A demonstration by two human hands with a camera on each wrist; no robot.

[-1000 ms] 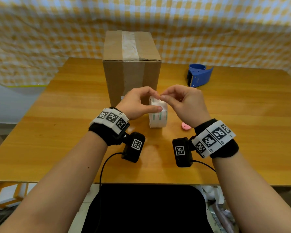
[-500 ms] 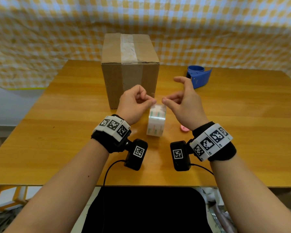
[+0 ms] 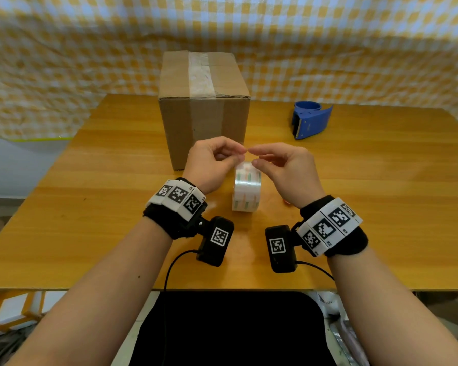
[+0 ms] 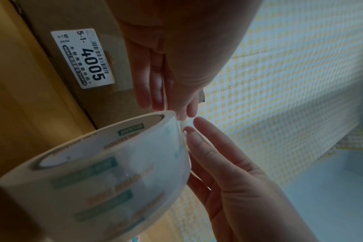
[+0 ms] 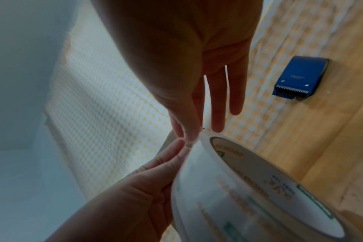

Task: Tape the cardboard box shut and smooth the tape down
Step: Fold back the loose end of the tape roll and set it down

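**Head view: both hands at the top of an upright tape roll, in front of the box**

Head view shows the tape roll (image 3: 246,187) standing on its edge on the desk (image 3: 368,207), just in front of the cardboard box (image 3: 204,112) and apart from it. The box stands toward the far edge of the desk, its top flaps closed under a pale strip of tape (image 3: 200,75) that runs front to back. Bare desk surface lies open to the left of the box and along the near edge. To the right and well apart sits a blue tape dispenser (image 3: 311,120), serrated blade facing the near side.

The left hand (image 3: 212,165) and right hand (image 3: 283,167) meet above the roll. In the left wrist view the left hand's fingers (image 4: 189,106) are bunched together at the roll's upper rim; in the right wrist view the right hand's thumb and forefinger press together at the same spot while its other fingers (image 5: 218,104) stay straight and spread. Whether either pinch holds a lifted tape end or only touches the roll's surface cannot be told: the film is clear and the contact point is small and dim.

A white label (image 4: 83,57) on the box front shows only in the left wrist view; the hands hide it from the head. A small pink object (image 3: 287,202) beside the right wrist is mostly covered and unidentifiable. Both forearms are cut off by the lower frame edge.
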